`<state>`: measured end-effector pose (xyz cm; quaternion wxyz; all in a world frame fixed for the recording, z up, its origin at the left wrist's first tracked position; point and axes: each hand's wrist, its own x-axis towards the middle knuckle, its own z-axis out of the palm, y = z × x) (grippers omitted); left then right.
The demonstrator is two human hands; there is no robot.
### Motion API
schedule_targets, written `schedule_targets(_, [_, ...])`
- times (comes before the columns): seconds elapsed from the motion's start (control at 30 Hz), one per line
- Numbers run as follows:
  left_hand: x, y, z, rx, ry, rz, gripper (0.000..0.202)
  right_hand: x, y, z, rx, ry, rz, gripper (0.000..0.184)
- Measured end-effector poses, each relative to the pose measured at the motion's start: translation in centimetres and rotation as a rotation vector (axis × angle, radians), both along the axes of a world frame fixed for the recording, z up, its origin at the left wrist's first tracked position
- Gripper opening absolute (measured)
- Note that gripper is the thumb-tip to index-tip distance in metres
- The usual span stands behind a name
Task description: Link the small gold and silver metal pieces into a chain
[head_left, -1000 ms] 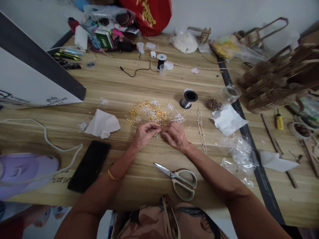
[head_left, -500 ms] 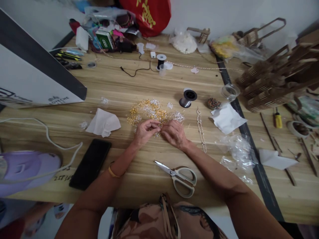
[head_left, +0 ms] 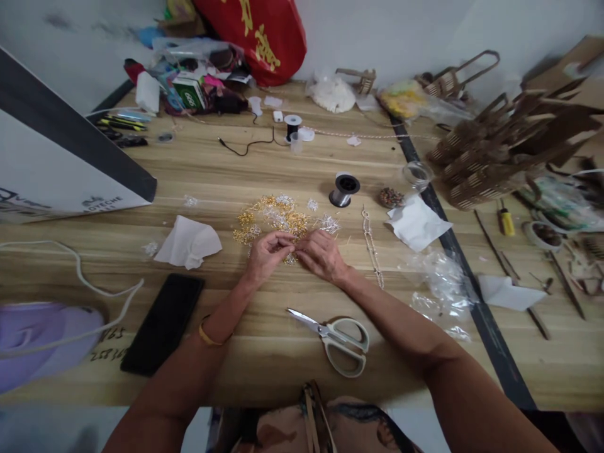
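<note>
My left hand and my right hand meet at the fingertips over the near side of a pile of small gold and silver beads. Both are closed in a pinch; whatever they hold is too small to make out. Thin silver pins lie just beyond my right hand. A beaded chain is stretched out to the right of it. Scissors with pale handles rest on the table nearer my body, blades pointing left. A spool of fine wire stands behind the right hand.
On the left are a black phone, a white paper and a large box. To the right lie another paper, clear plastic bags, a round jar and brown woven baskets. A red bag stands at the back.
The camera view has shifted a little, so the table's things appear slightly to the left. My hands stay together at the bead pile, fingers still pinched.
</note>
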<state>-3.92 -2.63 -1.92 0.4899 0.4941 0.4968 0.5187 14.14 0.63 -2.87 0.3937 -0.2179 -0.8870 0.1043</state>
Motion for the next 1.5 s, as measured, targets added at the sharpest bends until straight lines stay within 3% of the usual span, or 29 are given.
schedule_targets(0.7, [0.3,-0.4,0.5,0.035,0.134,0.001,0.02,0.3,-0.3,0.4,-0.016,-0.068,-0.072,0.014])
schedule_targets(1.33, [0.2,-0.4,-0.1,0.107,0.228,0.009,0.018,0.4,-0.1,0.1,-0.039,-0.058,-0.064,0.015])
schedule_targets(1.5, [0.9,-0.9,2.3,0.315,0.401,0.165,0.007,0.5,0.0,0.2,-0.042,-0.037,-0.077,0.014])
